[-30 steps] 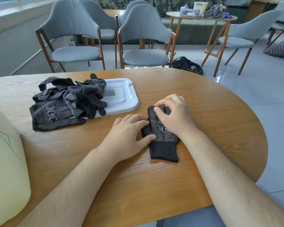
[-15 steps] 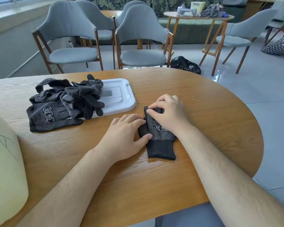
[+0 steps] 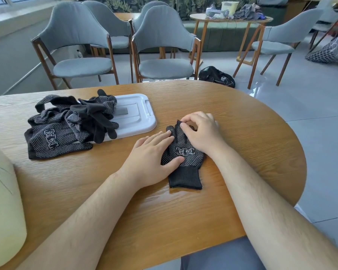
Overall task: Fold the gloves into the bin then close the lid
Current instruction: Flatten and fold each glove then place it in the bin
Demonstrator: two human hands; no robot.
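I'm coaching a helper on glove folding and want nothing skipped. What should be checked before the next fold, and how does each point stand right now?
1. The glove lies flat on the table: ok.
2. The left hand presses flat on the glove's palm area: ok.
3. The right hand pinches the glove's fingertips, ready to fold them over: ok.
4. The lid is free for closing later: not ok, the pile of gloves lies partly on it.
5. The bin is open and within reach: cannot tell, only part of a pale container shows at the left edge.
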